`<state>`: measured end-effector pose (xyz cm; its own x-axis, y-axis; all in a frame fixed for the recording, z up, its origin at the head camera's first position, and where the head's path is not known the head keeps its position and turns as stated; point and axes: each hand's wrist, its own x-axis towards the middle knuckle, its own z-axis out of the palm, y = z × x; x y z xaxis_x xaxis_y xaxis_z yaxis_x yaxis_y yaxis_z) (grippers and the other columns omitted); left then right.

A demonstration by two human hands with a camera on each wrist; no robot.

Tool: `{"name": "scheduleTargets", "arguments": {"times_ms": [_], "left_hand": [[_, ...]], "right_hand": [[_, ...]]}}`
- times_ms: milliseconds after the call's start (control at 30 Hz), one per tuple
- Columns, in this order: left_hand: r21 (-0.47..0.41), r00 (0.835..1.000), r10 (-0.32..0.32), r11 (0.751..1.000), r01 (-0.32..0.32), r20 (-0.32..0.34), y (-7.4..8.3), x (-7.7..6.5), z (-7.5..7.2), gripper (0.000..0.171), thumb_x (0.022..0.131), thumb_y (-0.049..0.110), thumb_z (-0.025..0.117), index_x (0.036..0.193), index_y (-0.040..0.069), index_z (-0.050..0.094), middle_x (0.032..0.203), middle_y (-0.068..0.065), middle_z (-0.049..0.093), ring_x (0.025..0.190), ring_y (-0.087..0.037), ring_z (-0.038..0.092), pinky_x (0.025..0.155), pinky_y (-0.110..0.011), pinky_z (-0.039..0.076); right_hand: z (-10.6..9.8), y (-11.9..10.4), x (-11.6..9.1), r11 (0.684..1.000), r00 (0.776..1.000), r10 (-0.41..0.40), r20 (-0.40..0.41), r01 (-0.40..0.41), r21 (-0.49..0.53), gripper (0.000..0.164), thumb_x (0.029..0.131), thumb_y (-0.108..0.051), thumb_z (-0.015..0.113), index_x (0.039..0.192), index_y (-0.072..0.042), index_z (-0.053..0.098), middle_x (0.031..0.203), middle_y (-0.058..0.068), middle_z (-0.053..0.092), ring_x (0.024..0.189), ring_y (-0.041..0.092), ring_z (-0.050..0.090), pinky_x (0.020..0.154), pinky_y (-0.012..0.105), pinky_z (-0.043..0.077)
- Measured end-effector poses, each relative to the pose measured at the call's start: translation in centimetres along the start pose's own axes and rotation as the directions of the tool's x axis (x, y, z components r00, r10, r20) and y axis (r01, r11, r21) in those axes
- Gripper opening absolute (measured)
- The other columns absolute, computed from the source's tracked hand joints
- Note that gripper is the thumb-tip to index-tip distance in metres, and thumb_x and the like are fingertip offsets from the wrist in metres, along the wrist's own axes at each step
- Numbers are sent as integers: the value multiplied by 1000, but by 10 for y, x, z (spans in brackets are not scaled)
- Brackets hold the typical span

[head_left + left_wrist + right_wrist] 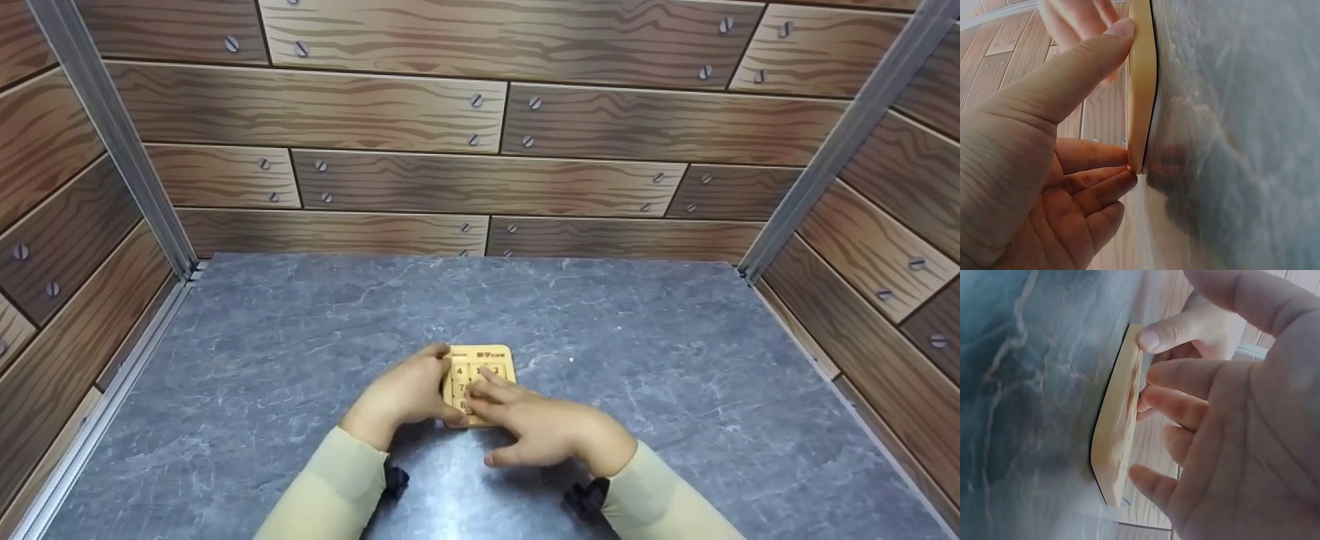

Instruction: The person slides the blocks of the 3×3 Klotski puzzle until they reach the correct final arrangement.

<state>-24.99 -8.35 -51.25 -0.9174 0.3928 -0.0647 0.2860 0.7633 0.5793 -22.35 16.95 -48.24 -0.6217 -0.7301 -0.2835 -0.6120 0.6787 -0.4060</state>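
A yellow number slide puzzle (460, 372) with a rounded frame and numbered square tiles lies flat on the tabletop. My left hand (401, 390) holds it by the left side, thumb at the near edge and fingers at the far left corner. In the left wrist view the thumb rests on the rim of the puzzle (1143, 84), with the other fingertips against its end. Over the tiles reaches my right hand (544, 431), fingers extended and fingertips right at the tile face, covering the right part. The right thumb stands apart from the frame.
The grey marbled tabletop (337, 315) spreads around the puzzle. Wood-plank-patterned walls (390, 109) enclose it at the back and on both sides, with metal posts (810, 150) at the rear corners. Dark bands sit at both wrists beside pale sleeves (330, 480).
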Motion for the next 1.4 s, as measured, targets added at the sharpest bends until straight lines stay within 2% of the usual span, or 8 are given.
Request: {"name": "scheduleTargets", "arguments": {"times_ms": [100,233,333,467,633,867,1200,1400], "left_hand": [[-6,1000,-6,1000,6,-7,0,0,-3,86,76,36,105,147,-1,72,178,-24,45,162,-50,49,137,-64,40],[-5,1000,-6,1000,6,0,0,-1,-3,86,76,36,105,147,-1,72,178,-24,45,162,-50,49,137,-63,41],[-5,1000,-14,1000,14,12,1,-1,-2,88,77,37,105,148,-1,71,179,-23,44,163,-49,47,138,-62,39],[-8,1000,-16,1000,16,23,2,-1,0,89,78,38,104,150,-3,69,180,-23,42,164,-49,46,138,-61,39],[-8,1000,1,1000,-1,26,4,2,-1,87,79,39,104,149,-2,70,181,-24,41,163,-49,47,138,-61,39],[4,1000,-12,1000,12,14,3,0,-1,94,79,38,104,153,-4,66,180,-23,42,163,-48,48,138,-61,40],[3,1000,-8,1000,8,13,4,0,-2,89,79,36,104,151,-4,68,179,-25,43,163,-49,47,138,-61,39],[-3,1000,-5,1000,5,13,4,-1,-1,90,79,36,104,151,-5,67,179,-25,44,164,-49,46,138,-61,39]], "right_hand": [[-9,3,-2,1000,998,2,-60,0,31,87,107,-52,70,178,-16,36,192,2,15,179,35,16,142,66,24],[-16,11,-10,999,991,33,-132,-28,42,80,109,-48,70,176,-14,41,189,9,29,171,42,37,139,67,33],[-13,21,-18,999,991,47,-128,-45,19,76,108,-45,71,172,-11,48,183,13,40,165,43,47,137,65,38],[-6,30,-28,999,995,49,-86,-50,-8,71,107,-43,72,166,-8,57,178,9,49,161,38,53,135,62,43],[-6,29,-33,997,995,59,-77,-63,-45,70,105,-44,74,163,-8,60,177,5,50,162,36,53,135,61,44],[3,24,-26,994,992,3,-127,-17,-112,73,103,-46,76,163,-7,61,175,8,54,161,37,53,135,60,44],[10,17,-19,985,994,28,-105,-45,-165,85,101,-59,73,172,-18,50,183,-4,43,169,40,39,133,69,43],[13,15,-17,985,995,38,-92,-52,-165,90,100,-64,73,174,-22,47,184,-9,39,168,39,38,132,69,45]]}}
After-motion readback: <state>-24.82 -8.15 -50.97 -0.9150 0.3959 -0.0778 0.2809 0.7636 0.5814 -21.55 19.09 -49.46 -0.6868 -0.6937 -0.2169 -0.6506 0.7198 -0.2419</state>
